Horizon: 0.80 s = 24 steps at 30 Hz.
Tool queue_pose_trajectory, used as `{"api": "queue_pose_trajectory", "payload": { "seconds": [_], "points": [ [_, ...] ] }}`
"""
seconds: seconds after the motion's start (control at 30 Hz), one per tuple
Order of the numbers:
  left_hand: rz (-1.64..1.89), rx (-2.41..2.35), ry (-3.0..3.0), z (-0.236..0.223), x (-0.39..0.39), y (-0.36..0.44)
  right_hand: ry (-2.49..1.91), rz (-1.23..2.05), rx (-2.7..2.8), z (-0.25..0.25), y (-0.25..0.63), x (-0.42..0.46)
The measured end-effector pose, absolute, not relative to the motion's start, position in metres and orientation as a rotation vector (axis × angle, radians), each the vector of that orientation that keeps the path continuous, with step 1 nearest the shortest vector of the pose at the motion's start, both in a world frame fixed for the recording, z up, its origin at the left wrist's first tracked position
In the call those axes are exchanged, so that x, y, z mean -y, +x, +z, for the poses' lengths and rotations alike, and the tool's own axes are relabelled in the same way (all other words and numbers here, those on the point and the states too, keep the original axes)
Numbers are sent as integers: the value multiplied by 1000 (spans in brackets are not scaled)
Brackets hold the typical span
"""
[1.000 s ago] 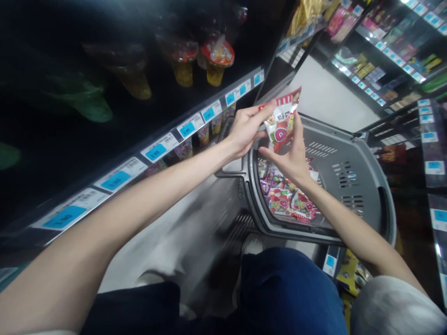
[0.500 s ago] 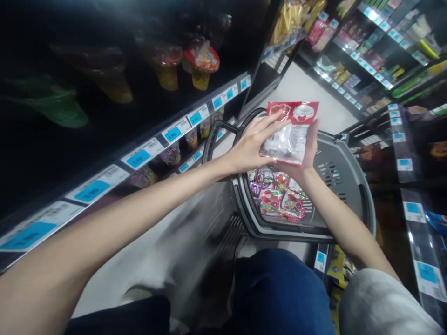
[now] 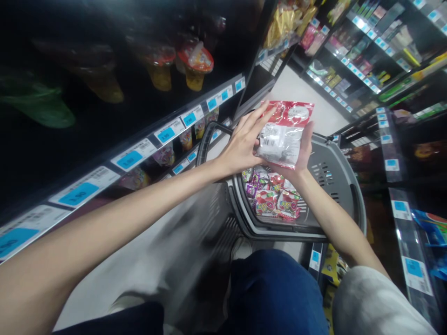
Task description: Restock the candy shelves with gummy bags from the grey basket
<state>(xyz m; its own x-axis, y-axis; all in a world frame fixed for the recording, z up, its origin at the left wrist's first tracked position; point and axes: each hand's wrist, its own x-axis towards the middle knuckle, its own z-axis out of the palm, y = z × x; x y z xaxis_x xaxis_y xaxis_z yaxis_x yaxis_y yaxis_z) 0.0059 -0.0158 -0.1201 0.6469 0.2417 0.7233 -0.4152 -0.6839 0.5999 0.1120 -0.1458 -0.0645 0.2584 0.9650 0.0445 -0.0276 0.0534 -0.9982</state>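
A red and clear-silver snack packet (image 3: 282, 142) with a barcode is held up over the basket. My right hand (image 3: 303, 156) supports it from below and along its right edge, the palm partly hidden behind it. My left hand (image 3: 244, 139) grips the packet's left edge, fingers stretched over its upper corner and thumb low. Below them stands a grey shopping basket (image 3: 344, 186) with dark handles. Inside it, several small bright candy packets (image 3: 267, 203) in red, white and purple lie on the left part of its bottom.
On the left runs a dark shelf with price labels (image 3: 130, 160) and cone-shaped cups (image 3: 195, 65). Another labelled shelf edge (image 3: 401, 209) is close on the right. More stocked shelves (image 3: 366, 51) stand across the pale floor (image 3: 293, 90). My knee (image 3: 272, 293) is just under the basket.
The view has shifted slightly, so shelves and basket sit a little further left. My left fingers have moved a little on the packet, and more of its barcode shows.
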Motion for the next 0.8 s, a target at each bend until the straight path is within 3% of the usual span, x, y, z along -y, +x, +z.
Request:
{"api": "queue_pose_trajectory", "payload": {
  "seconds": [0.8],
  "points": [
    [1066,127,2107,-127,13,9,-1395,913,1050,-66,116,147]
  ]
}}
